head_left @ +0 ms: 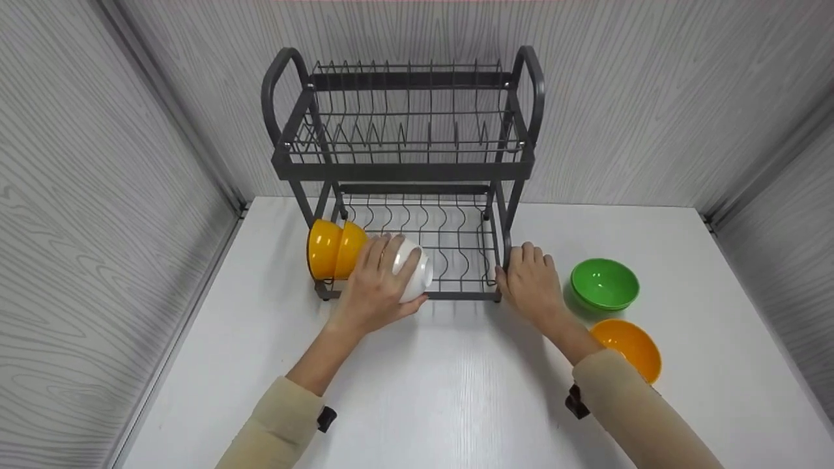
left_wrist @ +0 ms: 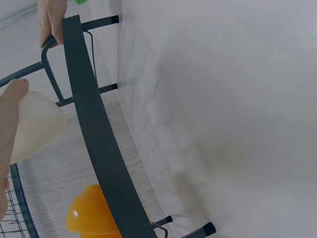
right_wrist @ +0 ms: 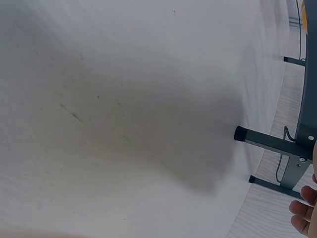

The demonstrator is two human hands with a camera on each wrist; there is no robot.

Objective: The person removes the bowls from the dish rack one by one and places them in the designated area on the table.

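Note:
My left hand (head_left: 373, 290) holds a white bowl (head_left: 422, 273) tipped on its side, fingers over its outside and thumb low near its base. The bowl is at the front of the dish rack's lower tier, just right of two orange bowls (head_left: 324, 251) standing on edge there. In the left wrist view, the white bowl (left_wrist: 42, 124) shows beside the rack's dark front bar (left_wrist: 94, 124). My right hand (head_left: 531, 280) grips the lower right side of the black dish rack (head_left: 404, 171). Only some of its fingertips (right_wrist: 299, 208) show in the right wrist view.
Right of the rack, green bowls (head_left: 604, 284) sit nested on the white table (head_left: 449, 391). An orange bowl (head_left: 629, 348) stands nearer, partly behind my right forearm. The rack's upper tier (head_left: 401, 114) has wire dividers and a raised handle at each end. Grey wood-grain panels surround the table.

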